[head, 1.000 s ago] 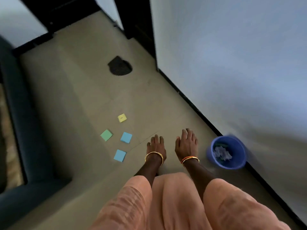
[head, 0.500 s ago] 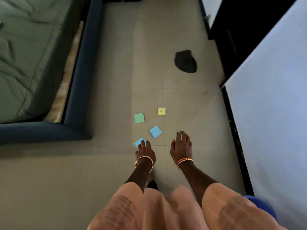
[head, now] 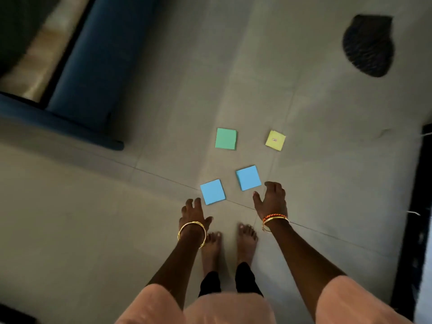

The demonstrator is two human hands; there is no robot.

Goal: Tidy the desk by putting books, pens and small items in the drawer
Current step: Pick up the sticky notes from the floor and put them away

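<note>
1. Left hand (head: 194,212) empty, fingers loosely curled, just beside near blue pad (head: 212,192) on floor (head: 93,218).
2. Green pad (head: 225,138), second blue pad (head: 248,178), yellow pad (head: 275,140) lie apart on floor.
3. Right hand (head: 271,200) spread, empty, just beside second blue pad.

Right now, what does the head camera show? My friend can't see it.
Two empty hands, the left hand and right hand, reach down toward four square note pads on a tiled floor: two blue pads nearest, a green pad and a yellow pad farther off. Bare feet stand below.
</note>
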